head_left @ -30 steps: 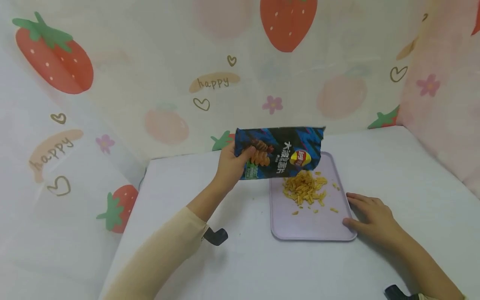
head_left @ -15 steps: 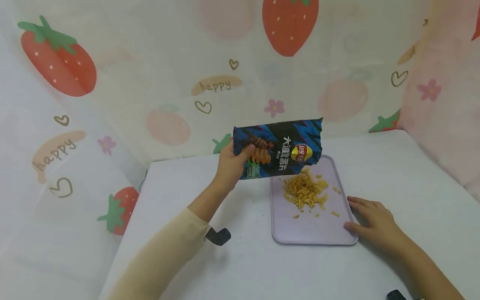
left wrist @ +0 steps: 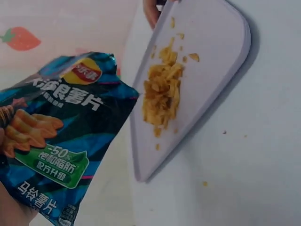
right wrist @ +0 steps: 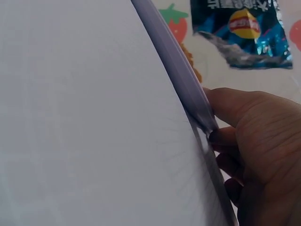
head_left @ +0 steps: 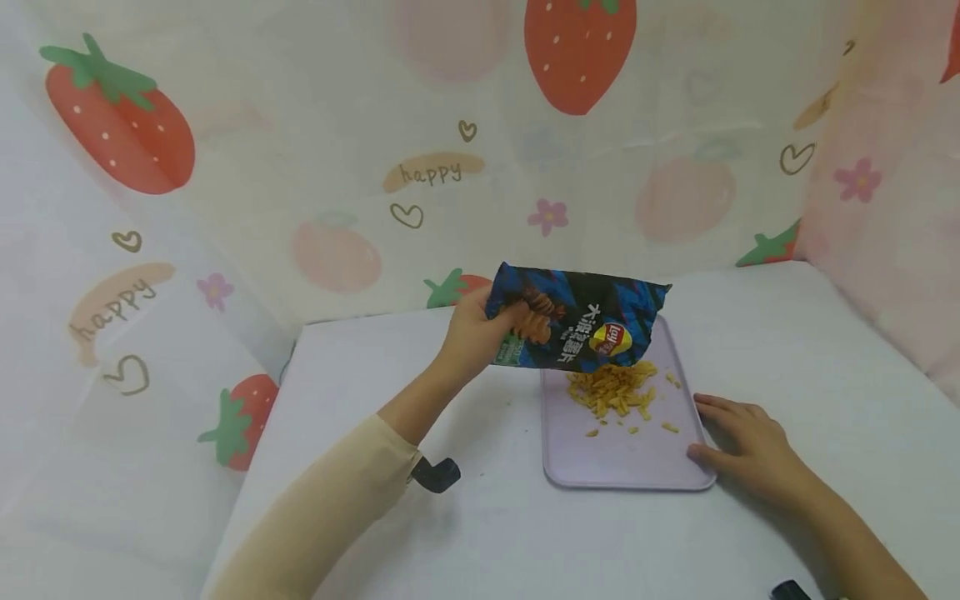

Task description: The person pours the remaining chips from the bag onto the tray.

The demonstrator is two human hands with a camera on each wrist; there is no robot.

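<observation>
My left hand (head_left: 476, 333) grips a blue and black potato chip bag (head_left: 577, 321) by one end, thumb across its printed front. The bag lies sideways in the air, its far end over a pale purple tray (head_left: 622, 467). In the right wrist view that end of the chip bag (right wrist: 244, 28) is torn, with silver lining showing. Broken yellow potato chips (head_left: 611, 392) lie heaped on the tray below, some scattered around the heap. My right hand (head_left: 750, 442) holds the tray's right edge; in the right wrist view its thumb is on the rim (right wrist: 181, 70), with curled fingers below.
The tray rests on a white table (head_left: 840, 350). A few crumbs (left wrist: 205, 183) dot the table beside it. Behind stands a cloth backdrop (head_left: 525, 150) printed with strawberries, hearts and flowers.
The chip bag rose slightly at its far end, then moved right and down, now tilting lower toward the tray. The right hand has stayed at the tray's edge.
</observation>
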